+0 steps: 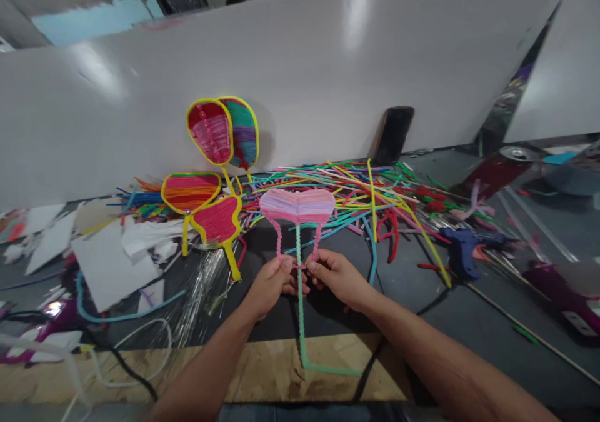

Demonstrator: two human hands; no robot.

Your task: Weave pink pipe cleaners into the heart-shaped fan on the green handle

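Note:
Between my hands stands a pink and lilac pipe-cleaner piece (pixel 298 206), wide and curved like a petal or a wing. Two twisted pink pipe cleaners (pixel 278 234) hang from its underside, and a mint green pipe-cleaner stem (pixel 301 322) runs down its middle and bends right at the bottom. My left hand (pixel 274 282) pinches the left pink strand's end beside the stem. On the other side, my right hand (pixel 338 276) pinches the right strand's end. The pink ends meet across the stem; whether they are twisted around it is partly hidden by my fingers.
Loose pipe cleaners (pixel 323 181) lie heaped behind my hands. Yellow-edged pipe-cleaner shapes (pixel 215 219) stand at left, near white paper pieces (pixel 110 262). A phone (pixel 394 135) leans on the white panel (pixel 300 84). At right are a blue glue gun (pixel 464 253) and a can (pixel 497 170).

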